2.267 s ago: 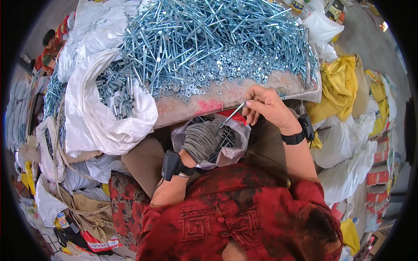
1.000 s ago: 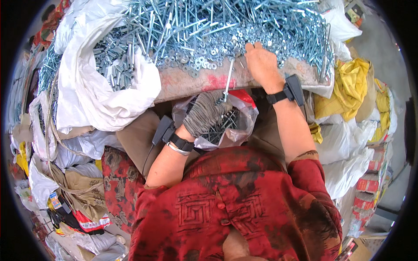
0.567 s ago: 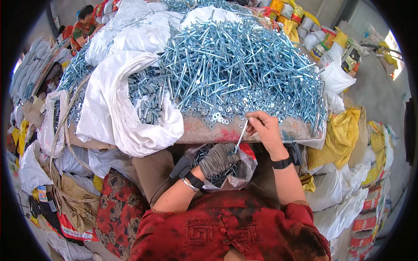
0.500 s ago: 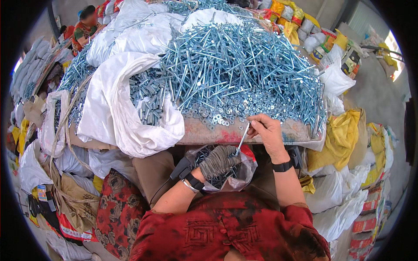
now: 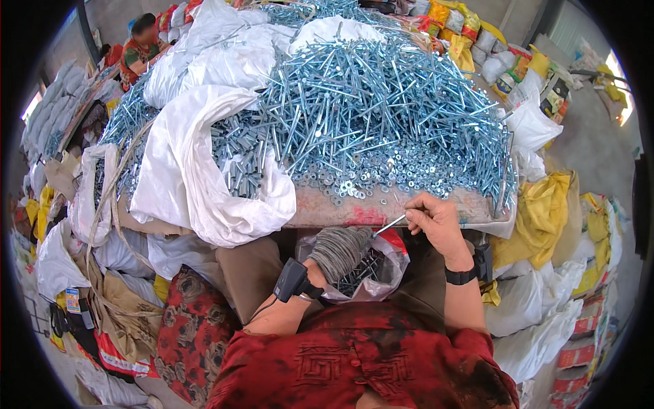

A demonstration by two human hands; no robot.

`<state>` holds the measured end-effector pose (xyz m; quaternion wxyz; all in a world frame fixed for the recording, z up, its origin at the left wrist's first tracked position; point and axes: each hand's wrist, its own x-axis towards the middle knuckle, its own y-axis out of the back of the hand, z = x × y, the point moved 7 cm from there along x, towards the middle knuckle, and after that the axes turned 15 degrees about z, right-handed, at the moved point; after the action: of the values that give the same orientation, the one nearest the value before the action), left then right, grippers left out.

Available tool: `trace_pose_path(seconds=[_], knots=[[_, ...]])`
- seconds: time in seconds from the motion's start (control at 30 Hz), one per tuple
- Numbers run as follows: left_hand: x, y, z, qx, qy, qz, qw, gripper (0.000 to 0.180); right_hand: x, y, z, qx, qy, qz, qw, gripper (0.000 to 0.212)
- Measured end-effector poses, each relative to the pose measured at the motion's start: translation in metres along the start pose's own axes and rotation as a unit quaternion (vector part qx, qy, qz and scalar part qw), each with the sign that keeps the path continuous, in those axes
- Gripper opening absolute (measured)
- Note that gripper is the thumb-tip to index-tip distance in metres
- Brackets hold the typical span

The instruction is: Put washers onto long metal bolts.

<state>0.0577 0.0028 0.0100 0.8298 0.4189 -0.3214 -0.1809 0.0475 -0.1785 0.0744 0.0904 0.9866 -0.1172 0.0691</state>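
A long, thin silver bolt (image 5: 390,225) slants between my two hands at the table's front edge. Thumb and fingers of my bare right hand (image 5: 434,219) pinch its upper right end. My left hand (image 5: 342,251), in a grey knitted glove, is closed around the lower left end with its back turned up; most of its fingertips are hidden. Beneath the glove, a clear plastic bag (image 5: 394,271) sits between my knees with several dark bolts (image 5: 360,276) in it. Beyond my hands, small washers (image 5: 354,183) lie along the front of a large heap of long bolts (image 5: 368,102).
A white woven sack (image 5: 174,160) lies open over the left of the table, with short metal sleeves (image 5: 242,170) at its mouth. The table's padded edge (image 5: 327,217) faces me. Yellow sacks (image 5: 541,211) are piled at right. Another person (image 5: 139,51) is at the far left.
My left hand has rolled over so the glove's back faces up. My right hand has shifted down and to the right, and the bolt has tipped from steep to a flatter slant.
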Motion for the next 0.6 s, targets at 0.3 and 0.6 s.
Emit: trace_pose_path(seconds=[0.3, 0.6], knots=[[-0.001, -0.012, 0.003, -0.065, 0.008, -0.032, 0.997, 0.034, -0.011, 0.016, 0.009, -0.018, -0.014, 0.036, 0.999, 0.01], [-0.006, 0.001, 0.006, -0.471, 0.108, 0.027, 0.875, 0.028, -0.033, -0.044, 0.035, 0.173, -0.176, -0.083, 0.966, 0.016]])
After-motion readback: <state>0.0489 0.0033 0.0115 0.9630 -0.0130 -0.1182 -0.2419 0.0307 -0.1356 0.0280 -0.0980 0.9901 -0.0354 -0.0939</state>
